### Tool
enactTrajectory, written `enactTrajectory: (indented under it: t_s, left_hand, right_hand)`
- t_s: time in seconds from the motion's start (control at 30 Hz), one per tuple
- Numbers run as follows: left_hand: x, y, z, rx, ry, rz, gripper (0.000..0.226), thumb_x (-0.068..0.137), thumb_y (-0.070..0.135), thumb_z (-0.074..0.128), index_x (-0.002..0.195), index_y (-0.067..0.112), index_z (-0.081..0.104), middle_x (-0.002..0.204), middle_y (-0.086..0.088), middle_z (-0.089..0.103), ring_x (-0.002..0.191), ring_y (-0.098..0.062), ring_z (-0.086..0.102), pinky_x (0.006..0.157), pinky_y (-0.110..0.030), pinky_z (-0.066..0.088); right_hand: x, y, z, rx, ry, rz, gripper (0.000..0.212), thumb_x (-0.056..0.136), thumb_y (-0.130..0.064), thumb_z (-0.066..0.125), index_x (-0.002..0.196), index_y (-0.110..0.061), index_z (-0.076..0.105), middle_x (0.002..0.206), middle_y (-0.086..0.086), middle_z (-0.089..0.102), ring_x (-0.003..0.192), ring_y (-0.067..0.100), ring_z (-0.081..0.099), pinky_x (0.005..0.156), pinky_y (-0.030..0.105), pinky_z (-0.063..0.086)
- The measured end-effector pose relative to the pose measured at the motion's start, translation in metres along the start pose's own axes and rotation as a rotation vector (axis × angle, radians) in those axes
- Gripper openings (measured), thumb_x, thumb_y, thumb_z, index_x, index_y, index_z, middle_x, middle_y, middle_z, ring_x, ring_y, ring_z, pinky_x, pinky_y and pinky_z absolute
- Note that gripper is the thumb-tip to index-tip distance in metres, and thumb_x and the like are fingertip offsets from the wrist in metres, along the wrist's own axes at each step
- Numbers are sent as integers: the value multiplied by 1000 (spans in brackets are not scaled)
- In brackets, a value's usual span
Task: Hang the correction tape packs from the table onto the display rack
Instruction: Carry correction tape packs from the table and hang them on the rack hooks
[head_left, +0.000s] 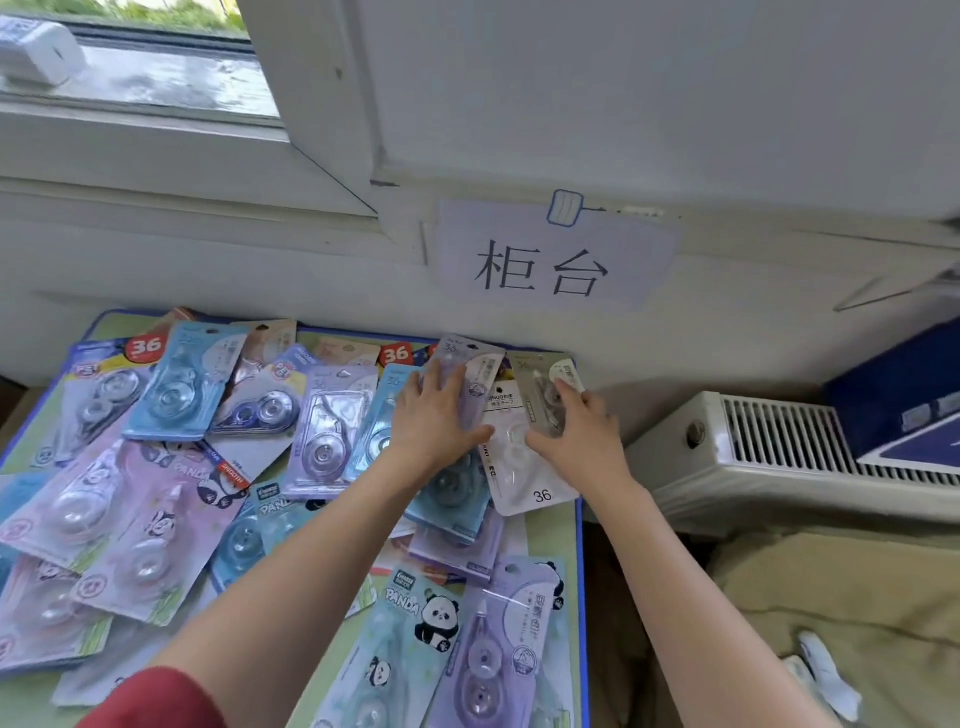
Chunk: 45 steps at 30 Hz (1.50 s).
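Several correction tape packs in blue, purple, pink and white lie in a loose overlapping heap on a green table (550, 540) with a blue rim. My left hand (434, 421) lies flat, fingers spread, on a purple pack (475, 364) at the far right of the heap. My right hand (576, 428) rests on a beige-grey pack (545, 371) beside it, thumb on a white pack (524, 467) marked 36. Whether either hand has a grip is unclear. No display rack is in view.
The table's far edge meets a white wall under a window sill (156, 156). A paper sign (545, 260) with two characters hangs on the wall. A white radiator (769, 452) and a dark blue box (898, 395) stand to the right, with beige cloth (831, 623) below.
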<state>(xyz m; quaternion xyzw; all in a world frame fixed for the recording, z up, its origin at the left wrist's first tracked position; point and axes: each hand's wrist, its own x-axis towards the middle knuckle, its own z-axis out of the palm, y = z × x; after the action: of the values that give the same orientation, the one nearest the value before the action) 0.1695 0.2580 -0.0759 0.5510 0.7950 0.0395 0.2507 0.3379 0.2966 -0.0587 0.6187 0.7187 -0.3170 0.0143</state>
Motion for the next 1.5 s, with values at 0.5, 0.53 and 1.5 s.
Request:
enactTrajectory:
  t_s: [0.5, 0.53, 1.5]
  left_hand:
    - [-32, -17, -7, 2, 148, 105, 74, 87, 44, 60, 149, 22, 25, 158, -13, 15, 139, -40, 22, 111, -45, 22]
    - [-37, -21, -7, 6, 154, 120, 74, 88, 43, 60, 149, 22, 25, 158, -13, 15, 139, -40, 22, 111, -46, 22]
    - [-371, -111, 86, 159, -119, 975, 75, 89, 38, 59, 151, 22, 22, 157, -10, 18, 139, -32, 23, 111, -43, 21]
  right_hand:
    - [-52, -9, 15, 136, 176, 67, 79, 85, -40, 61, 150, -25, 19, 144, 17, 27, 126, 40, 30, 106, 49, 31]
    - [-60, -11, 20, 141, 193, 69, 79, 85, -40, 61, 150, -24, 20, 144, 17, 27, 125, 39, 30, 106, 48, 31]
    - [-502, -43, 291, 600, 860, 852, 73, 81, -28, 66, 146, -23, 32, 142, 8, 31, 127, 32, 31, 108, 36, 28]
